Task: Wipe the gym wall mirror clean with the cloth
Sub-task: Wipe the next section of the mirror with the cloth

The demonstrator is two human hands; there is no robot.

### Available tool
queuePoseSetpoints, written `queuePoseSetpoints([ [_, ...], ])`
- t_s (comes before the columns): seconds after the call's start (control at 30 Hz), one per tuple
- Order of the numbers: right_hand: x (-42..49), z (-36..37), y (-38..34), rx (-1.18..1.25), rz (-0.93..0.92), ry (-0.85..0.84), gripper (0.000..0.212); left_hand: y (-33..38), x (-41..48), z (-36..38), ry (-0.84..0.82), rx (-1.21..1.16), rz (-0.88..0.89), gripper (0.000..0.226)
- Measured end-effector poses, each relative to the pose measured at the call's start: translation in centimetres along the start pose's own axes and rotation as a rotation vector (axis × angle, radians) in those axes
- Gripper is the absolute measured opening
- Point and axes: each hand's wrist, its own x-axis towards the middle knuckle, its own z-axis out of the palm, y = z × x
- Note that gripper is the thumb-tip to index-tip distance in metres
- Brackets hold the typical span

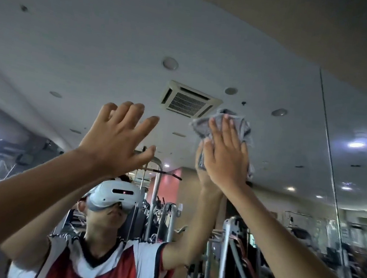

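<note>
The wall mirror (74,46) fills the view and reflects the gym ceiling and the person in a headset. A crumpled grey cloth (202,125) lies flat against the glass high up, right of centre. My right hand (226,153) presses it to the mirror with straight, spread fingers. My left hand (118,138) is raised beside it to the left, fingers straight and spread, palm toward the glass, holding nothing. Whether the left palm touches the glass I cannot tell.
A vertical seam (329,151) between mirror panels runs down the right side. Above the mirror's top edge is a beige wall strip (306,20). Reflected gym machines and metal racks (226,239) show low in the glass.
</note>
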Motion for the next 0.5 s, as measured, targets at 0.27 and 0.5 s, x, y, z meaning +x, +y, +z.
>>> queuePoseSetpoints([
  [0.27, -4.5, -0.4, 8.8, 0.009, -0.424, -0.044, 0.054, -0.6, 0.9, 0.8, -0.003, -0.03, -0.136, 0.069],
  [0.5, 7.9, -0.6, 4.4, -0.011, 0.123, 0.007, 0.057, -0.4, 0.9, 1.1, -0.041, -0.017, -0.191, 0.089],
])
